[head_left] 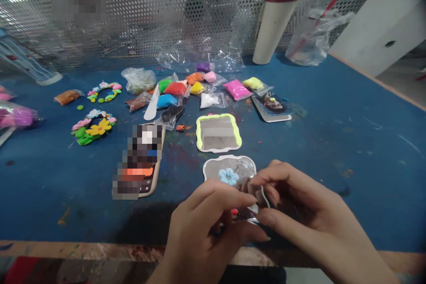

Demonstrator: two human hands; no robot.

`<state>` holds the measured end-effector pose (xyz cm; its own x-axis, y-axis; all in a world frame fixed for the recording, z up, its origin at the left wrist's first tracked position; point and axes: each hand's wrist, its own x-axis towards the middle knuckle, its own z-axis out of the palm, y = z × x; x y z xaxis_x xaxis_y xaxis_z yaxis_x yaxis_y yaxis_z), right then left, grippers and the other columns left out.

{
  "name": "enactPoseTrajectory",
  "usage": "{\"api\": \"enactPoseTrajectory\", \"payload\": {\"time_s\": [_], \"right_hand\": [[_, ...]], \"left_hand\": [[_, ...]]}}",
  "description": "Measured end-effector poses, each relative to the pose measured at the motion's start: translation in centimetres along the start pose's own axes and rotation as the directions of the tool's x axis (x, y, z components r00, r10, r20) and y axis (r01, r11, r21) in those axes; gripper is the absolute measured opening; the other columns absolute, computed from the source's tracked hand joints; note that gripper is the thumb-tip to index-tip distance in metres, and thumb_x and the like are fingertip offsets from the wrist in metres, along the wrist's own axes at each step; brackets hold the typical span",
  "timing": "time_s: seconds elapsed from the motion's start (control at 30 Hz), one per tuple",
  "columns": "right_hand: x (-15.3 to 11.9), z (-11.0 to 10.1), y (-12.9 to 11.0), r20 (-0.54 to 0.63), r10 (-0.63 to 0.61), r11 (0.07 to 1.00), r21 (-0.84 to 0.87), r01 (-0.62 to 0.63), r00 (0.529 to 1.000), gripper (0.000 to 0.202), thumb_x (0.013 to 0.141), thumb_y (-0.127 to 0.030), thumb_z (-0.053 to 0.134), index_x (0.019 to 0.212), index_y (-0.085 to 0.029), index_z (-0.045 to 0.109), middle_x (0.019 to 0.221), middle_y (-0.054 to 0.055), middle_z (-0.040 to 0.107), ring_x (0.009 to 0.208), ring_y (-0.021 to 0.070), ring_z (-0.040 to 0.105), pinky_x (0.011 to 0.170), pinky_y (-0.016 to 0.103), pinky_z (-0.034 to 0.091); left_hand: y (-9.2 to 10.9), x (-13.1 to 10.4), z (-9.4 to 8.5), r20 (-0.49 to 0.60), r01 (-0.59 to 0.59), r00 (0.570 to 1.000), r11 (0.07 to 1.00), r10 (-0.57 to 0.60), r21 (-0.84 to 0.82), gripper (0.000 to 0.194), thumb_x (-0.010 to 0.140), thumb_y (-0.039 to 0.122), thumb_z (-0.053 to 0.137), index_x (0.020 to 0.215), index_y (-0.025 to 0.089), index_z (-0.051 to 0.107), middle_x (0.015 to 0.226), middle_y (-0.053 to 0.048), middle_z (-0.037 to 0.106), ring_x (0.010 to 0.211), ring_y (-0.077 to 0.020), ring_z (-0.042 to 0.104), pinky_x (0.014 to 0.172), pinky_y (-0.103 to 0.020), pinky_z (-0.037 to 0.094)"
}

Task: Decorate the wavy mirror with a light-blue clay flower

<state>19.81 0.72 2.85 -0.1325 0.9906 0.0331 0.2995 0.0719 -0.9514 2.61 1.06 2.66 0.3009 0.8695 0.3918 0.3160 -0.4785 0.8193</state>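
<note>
My left hand [213,224] and my right hand [306,211] meet near the table's front edge, fingers bent in a pinch around a small clear plastic bag [244,166]. A bit of red [234,211] shows by the left fingers; its kind is unclear. Just beyond and partly under the hands lies a white-framed mirror [213,166], its lower part hidden. On its glass sits a light-blue clay flower [228,177]. Farther back is a second mirror [218,136] with neon-yellow clay along most of its frame.
Several bags of coloured clay [176,88] lie behind the mirrors with a white plastic knife [152,105]. A phone [143,164] and two decorated clay rings [95,128] are on the left. A white tumbler [278,24] stands by the perforated metal screen [133,17]; a booklet [271,108] lies nearer.
</note>
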Motion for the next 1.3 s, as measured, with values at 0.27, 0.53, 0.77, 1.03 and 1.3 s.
{"api": "enactPoseTrajectory", "payload": {"time_s": [0.27,0.53,0.77,1.03,1.3], "right_hand": [[0.1,0.0,0.4,-0.036,-0.038,0.999,0.022,0.038,0.999,0.01,0.08,-0.029,0.065,0.088,-0.03,0.061,0.069,-0.005,0.05,0.058,0.0105,0.049,0.05,0.019,0.041],[-0.2,-0.2,0.5,0.052,0.068,0.991,0.112,-0.073,0.996,0.013,0.078,-0.027,0.066,0.089,-0.031,0.06,0.073,-0.005,0.05,0.063,0.0112,0.048,0.054,0.021,0.04],[-0.1,-0.5,0.8,0.027,0.055,0.988,0.145,-0.058,0.998,0.012,0.086,-0.043,0.057,0.091,-0.032,0.059,0.076,-0.004,0.054,0.065,0.0108,0.053,0.054,0.019,0.042],[-0.3,-0.3,0.7,-0.09,-0.097,0.994,-0.053,0.092,0.991,0.009,0.092,-0.032,0.051,0.09,-0.03,0.06,0.08,-0.005,0.063,0.07,0.0095,0.061,0.055,0.015,0.047],[-0.5,0.2,0.7,-0.201,-0.474,0.807,-0.488,0.332,0.857,0.011,0.089,-0.015,0.051,0.093,-0.023,0.058,0.073,-0.002,0.059,0.061,0.0083,0.057,0.055,0.018,0.045]], "left_hand": [[0.1,0.4,0.7,-0.01,0.022,1.0,0.994,-0.023,-0.104,0.006,0.081,0.014,0.068,0.086,0.016,0.068,0.076,-0.001,0.068,0.063,-0.0103,0.062,0.055,-0.017,0.05],[0.1,0.1,0.1,0.013,-0.075,0.997,0.996,0.076,-0.04,0.01,0.084,0.007,0.063,0.084,0.016,0.068,0.077,-0.002,0.067,0.069,-0.0106,0.065,0.063,-0.017,0.053],[-0.5,-0.3,0.2,-0.082,0.041,0.996,0.998,-0.044,-0.046,0.019,0.089,0.007,0.054,0.093,0.021,0.067,0.084,0.0,0.067,0.073,-0.0103,0.064,0.061,-0.017,0.052],[-1.0,-0.3,0.4,-0.105,0.136,0.984,0.986,-0.147,-0.099,0.014,0.087,0.014,0.06,0.078,0.023,0.065,0.074,0.003,0.064,0.065,-0.0106,0.06,0.055,-0.021,0.048],[-1.1,-0.7,0.6,-0.129,0.183,0.971,0.971,-0.203,-0.153,0.019,0.087,0.009,0.058,0.086,0.026,0.067,0.079,0.003,0.066,0.064,-0.009,0.061,0.055,-0.019,0.049]]}}
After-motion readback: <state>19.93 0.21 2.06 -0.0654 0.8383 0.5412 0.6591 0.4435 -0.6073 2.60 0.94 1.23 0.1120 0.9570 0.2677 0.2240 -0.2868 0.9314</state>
